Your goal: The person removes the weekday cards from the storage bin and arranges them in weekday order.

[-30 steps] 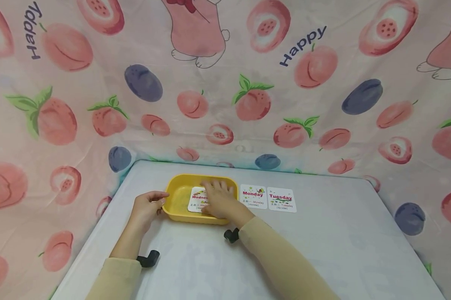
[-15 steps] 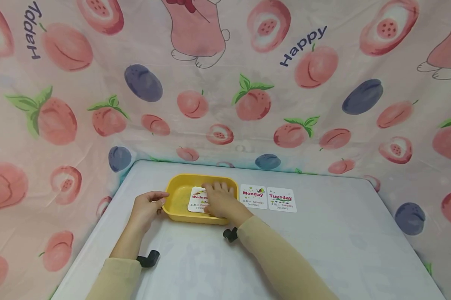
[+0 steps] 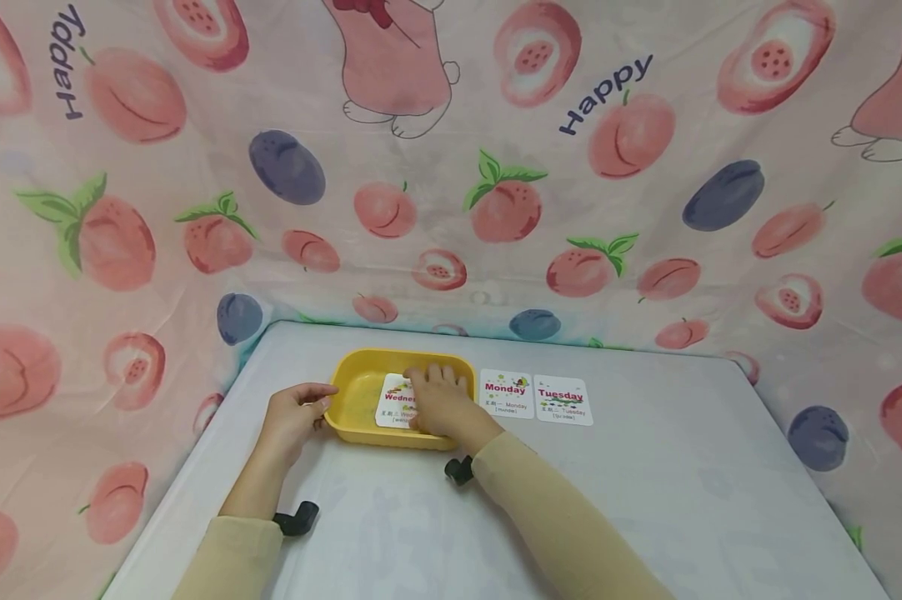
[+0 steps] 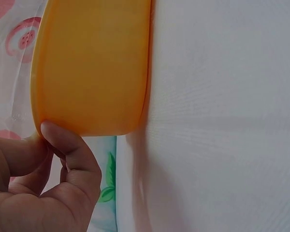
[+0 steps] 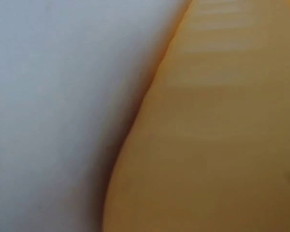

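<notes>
A yellow plastic tray (image 3: 357, 392) sits toward the back of the white table. My left hand (image 3: 292, 419) pinches its left end, with thumb and finger at the rim; the left wrist view shows this grip on the tray (image 4: 94, 67) up close. Inside the tray lies a white card (image 3: 395, 402) printed "Wednesday". Over its right part is my right hand (image 3: 442, 403), thumb at the near edge and fingers curled at the far edge, hiding the end of the word. Only the outer tray wall (image 5: 208, 145) fills the right wrist view; no fingers appear there.
To the right of the tray, a "Monday" card (image 3: 507, 396) and a "Tuesday" card (image 3: 563, 400) lie side by side on the table (image 3: 646, 483). Behind the table hangs a pink fruit-print cloth (image 3: 436, 200). Black camera mounts stick out at both wrists.
My right hand's fingers have drawn in from a wider spread, around the Wednesday card, and its wrist has shifted slightly left. The card's near edge sits slightly lower in view. My left hand stays put.
</notes>
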The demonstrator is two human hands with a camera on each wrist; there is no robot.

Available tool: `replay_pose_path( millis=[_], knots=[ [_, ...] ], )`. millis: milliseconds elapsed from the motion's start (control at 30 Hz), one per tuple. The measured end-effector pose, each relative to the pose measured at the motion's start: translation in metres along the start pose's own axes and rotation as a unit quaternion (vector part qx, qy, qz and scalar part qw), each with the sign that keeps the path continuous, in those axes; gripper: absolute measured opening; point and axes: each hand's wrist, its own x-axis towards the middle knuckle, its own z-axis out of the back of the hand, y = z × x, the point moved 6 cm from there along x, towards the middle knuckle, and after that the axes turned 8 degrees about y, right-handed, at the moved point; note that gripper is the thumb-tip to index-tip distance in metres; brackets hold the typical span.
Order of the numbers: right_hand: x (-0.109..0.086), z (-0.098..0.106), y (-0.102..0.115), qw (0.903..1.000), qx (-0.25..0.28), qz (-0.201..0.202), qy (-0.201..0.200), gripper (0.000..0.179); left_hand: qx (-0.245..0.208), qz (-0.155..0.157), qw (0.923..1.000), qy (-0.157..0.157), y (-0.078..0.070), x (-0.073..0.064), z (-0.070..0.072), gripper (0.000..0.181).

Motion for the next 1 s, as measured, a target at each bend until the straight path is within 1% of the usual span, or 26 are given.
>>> replay_pose_path(
  millis=[300,667,1000],
  knots=[
    [-0.0024,0.002,-0.0003,1.0,0.0,0.002,-0.002,0.086,-0.001,0.004,1.0,-0.002,0.0002,0.0,0.0004,0.027],
    [-0.0007,0.0004,-0.002,1.0,0.002,0.0,-0.004,0.09,0.001,0.007,1.0,-0.005,-0.0001,-0.0011,-0.0001,0.028],
    [-0.0013,0.0,-0.0021,1.0,0.0,-0.001,-0.003,0.092,-0.005,0.002,1.0,0.0,0.0007,0.0001,-0.0002,0.027]
  ],
)
